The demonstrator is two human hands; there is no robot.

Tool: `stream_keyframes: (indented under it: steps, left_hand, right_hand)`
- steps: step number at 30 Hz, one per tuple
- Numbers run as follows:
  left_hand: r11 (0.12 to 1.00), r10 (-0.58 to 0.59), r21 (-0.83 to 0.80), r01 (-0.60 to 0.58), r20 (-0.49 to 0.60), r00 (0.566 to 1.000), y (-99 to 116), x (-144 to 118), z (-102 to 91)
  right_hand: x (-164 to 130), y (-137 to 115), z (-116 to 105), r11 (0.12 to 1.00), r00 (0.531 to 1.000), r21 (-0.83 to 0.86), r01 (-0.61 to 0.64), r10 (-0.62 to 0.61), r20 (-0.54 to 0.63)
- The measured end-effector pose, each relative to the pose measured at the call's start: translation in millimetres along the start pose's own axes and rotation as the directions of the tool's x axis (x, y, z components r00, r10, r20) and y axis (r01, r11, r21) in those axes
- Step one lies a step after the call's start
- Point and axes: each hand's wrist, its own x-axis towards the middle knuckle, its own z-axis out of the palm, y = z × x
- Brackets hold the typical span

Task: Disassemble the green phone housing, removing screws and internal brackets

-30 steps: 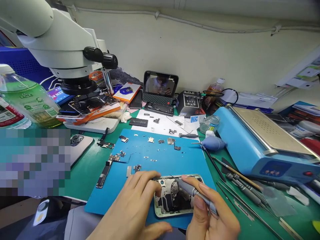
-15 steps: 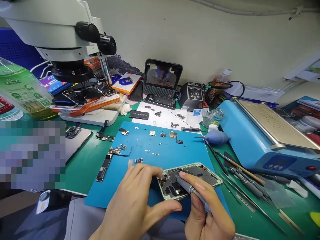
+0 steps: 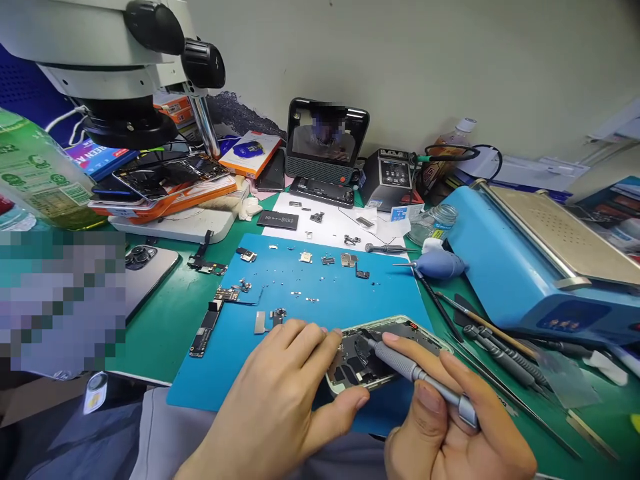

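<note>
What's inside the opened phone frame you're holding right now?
Inside the phone frame dark components and metal plates show, with the screwdriver tip among them. The left hand covers its near-left part; the right hand holds the screwdriver.

Single view: head-worn camera, looking forward and down over cluttered green workbench (image 3: 165, 333). Close range: left hand (image 3: 280, 407) and right hand (image 3: 450, 427) fill bottom edge, meeting over opened phone housing (image 3: 385, 353) on blue rectangular work mat (image 3: 310, 287). White stereo microscope (image 3: 100, 60) looms near at upper left, partly cropped. Pale wall (image 3: 425, 67) closes far side, facing camera. Light-blue flat heating machine (image 3: 530, 267) runs off right. Wide lens bends edges. No second view to overlap.
</note>
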Motion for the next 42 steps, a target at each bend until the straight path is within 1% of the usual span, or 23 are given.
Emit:
stream_keyframes:
  steps: [2, 5, 9, 12, 15, 18, 21, 28, 33, 35, 39, 42]
  left_hand:
    - [1.000, 0.022, 0.013, -0.022, 0.002, 1.000, -1, 0, 0.1]
    - [1.000, 0.012, -0.009, -0.012, -0.019, 1.000, -2, 0, -0.8]
    - [0.996, -0.046, -0.082, 0.041, -0.057, 0.997, -3, -2, -3.2]
    - [0.992, -0.079, -0.103, 0.071, -0.076, 0.994, -3, -2, -3.5]
    - [0.991, -0.096, -0.108, 0.085, -0.102, 0.990, -3, -2, -1.7]
    - [0.983, -0.135, -0.138, 0.119, -0.112, 0.985, -4, -3, 0.6]
    - [0.977, -0.160, -0.158, 0.141, -0.116, 0.980, -4, -4, 1.8]
    - [0.978, -0.154, -0.155, 0.137, -0.106, 0.982, -3, -5, 0.9]
    - [0.979, -0.147, -0.155, 0.130, -0.109, 0.983, -5, -4, 0.0]
    - [0.979, -0.152, -0.154, 0.135, -0.106, 0.983, -5, -4, 0.2]
    - [0.977, -0.161, -0.155, 0.149, -0.074, 0.984, -4, -4, 0.3]
    - [0.984, -0.141, -0.117, 0.133, -0.065, 0.988, -3, -4, -0.7]
  right_hand:
    - [0, -1, 0, 1.000, 1.000, -0.006, -0.010, 0.010, 0.006]
    - [1, -2, -2, 1.000, 0.999, -0.030, -0.006, 0.008, 0.054]
    - [3, 1, -6, 0.994, 0.985, -0.055, 0.092, -0.083, 0.154]
    - [3, 5, -8, 0.985, 0.959, -0.015, 0.172, -0.164, 0.230]
    - [2, 7, -7, 0.986, 0.951, 0.012, 0.164, -0.161, 0.265]
    - [2, 7, -7, 0.988, 0.944, -0.001, 0.152, -0.145, 0.296]
    - [2, 7, -8, 0.985, 0.939, -0.019, 0.173, -0.159, 0.305]
    - [2, 6, -9, 0.988, 0.939, -0.031, 0.153, -0.135, 0.315]
    - [2, 6, -7, 0.986, 0.941, -0.052, 0.161, -0.138, 0.310]
    - [4, 6, -7, 0.980, 0.936, -0.061, 0.188, -0.160, 0.314]
    - [8, 8, -6, 0.961, 0.919, -0.049, 0.272, -0.244, 0.308]
    - [10, 9, -5, 0.961, 0.918, -0.035, 0.276, -0.253, 0.305]
